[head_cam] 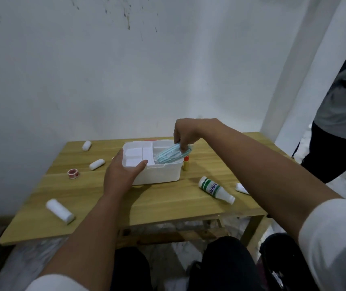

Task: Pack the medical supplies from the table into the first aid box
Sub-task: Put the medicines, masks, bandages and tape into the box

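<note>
Box: the first aid box [157, 175] sits on the worktop [167, 204], near its middle, toward the far edge.
In the box: a face mask pack [169, 155] lies in the right compartment, under the right hand [185, 133].
Left hand [119, 175]: at the box's near left corner.
Left of box: tape roll [73, 173] and three bandage rolls [60, 211], well apart.
Right of box: a small vial [185, 163] just beside it; a bottle [216, 189] lies nearer the front, a tube [241, 188] to its right.
</note>
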The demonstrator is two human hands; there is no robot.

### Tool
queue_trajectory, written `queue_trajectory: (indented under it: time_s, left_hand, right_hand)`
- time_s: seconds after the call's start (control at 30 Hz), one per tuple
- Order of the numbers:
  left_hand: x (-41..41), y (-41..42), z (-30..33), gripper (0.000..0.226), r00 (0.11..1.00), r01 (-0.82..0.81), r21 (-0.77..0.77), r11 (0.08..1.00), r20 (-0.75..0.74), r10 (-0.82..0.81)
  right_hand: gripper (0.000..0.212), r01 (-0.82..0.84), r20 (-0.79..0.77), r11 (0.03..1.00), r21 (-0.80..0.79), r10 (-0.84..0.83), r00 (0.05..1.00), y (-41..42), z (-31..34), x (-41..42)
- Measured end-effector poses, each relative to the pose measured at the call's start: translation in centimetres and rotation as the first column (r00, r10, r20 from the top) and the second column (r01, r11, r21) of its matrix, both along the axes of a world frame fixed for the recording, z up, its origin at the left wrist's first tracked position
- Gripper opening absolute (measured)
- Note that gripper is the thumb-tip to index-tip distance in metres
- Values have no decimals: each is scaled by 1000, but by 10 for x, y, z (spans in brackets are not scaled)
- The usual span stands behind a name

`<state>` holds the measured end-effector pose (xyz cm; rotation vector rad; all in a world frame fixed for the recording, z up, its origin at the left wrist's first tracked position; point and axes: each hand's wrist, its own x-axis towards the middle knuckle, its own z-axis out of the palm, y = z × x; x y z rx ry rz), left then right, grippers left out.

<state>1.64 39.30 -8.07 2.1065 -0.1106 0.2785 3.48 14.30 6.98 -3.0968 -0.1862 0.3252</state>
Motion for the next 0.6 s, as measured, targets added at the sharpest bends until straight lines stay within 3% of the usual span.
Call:
queue_trajectory:
  time_s: [0.13, 0.33, 0.5, 0.6]
  left_hand:
    - [-2, 0, 2, 124, 1000, 7, 15, 1000, -13, -7]
    - [-1, 2, 4, 111, 999, 35, 17, 999, 16, -35]
    - [1, 5, 4, 128, 999, 29, 14, 999, -18, -28]
    - [-1, 4, 5, 114, 999, 42, 15, 999, 7, -43]
  right_hand:
    - [38, -11, -1, 1000, -23, 11, 1000, 9, -5, 5]
    - [41, -32, -31, 999, -20, 32, 999, 19, -10, 10]
    - [40, -41, -38, 998, -45, 40, 998, 20, -10, 11]
    - [38, -66, -28, 991, -120, 63, 998, 26, -12, 11]
